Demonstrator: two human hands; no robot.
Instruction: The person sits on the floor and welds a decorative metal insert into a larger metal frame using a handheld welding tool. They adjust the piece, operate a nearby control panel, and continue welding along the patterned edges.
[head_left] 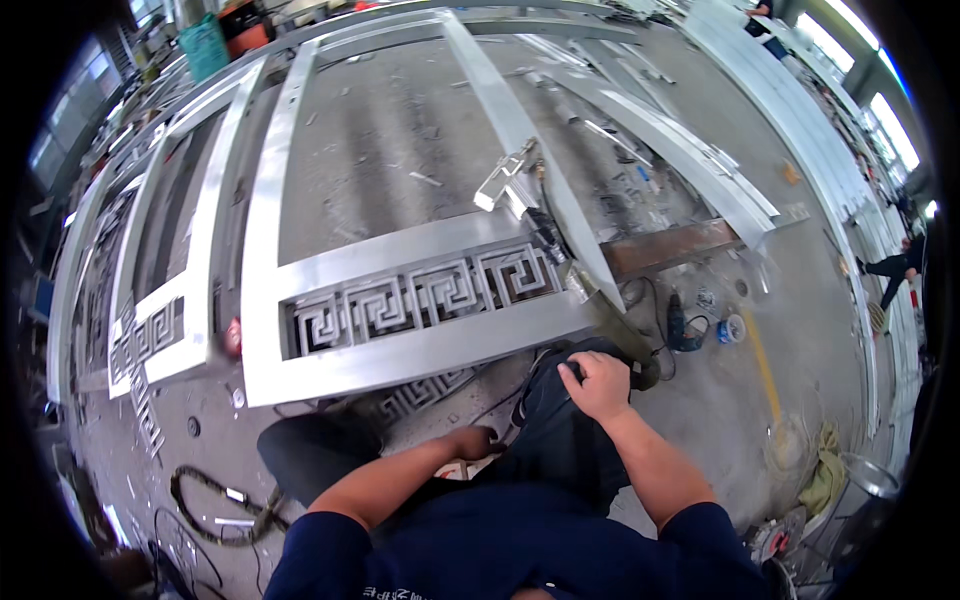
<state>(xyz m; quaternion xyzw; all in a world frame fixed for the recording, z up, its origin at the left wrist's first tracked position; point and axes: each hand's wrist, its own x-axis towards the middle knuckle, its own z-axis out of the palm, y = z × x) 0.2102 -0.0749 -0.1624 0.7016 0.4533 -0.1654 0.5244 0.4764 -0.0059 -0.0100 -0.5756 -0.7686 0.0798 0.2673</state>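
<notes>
My right hand (598, 386) rests on my right knee, its thumb apart from the fingers and nothing visible in it. My left hand (474, 440) hangs low between my legs in shadow; its fingers are too dark to make out. Beside it shows a pale and reddish thing (466, 469), partly hidden. In front of my knees lies a large silver metal frame (400, 360), with a fretwork panel (420, 298) of square spirals in its near end. Across the frame's right corner lies a shiny angular metal piece (505, 188), touching a dark hose (548, 232).
A second frame (200, 250) with fretwork lies at left. To the right are a rusty beam (675, 247), a dark blue power drill (680, 326) and a small blue-and-white tub (732, 328). A thick coiled hose (185, 505) lies lower left. Another person (905, 265) stands far right.
</notes>
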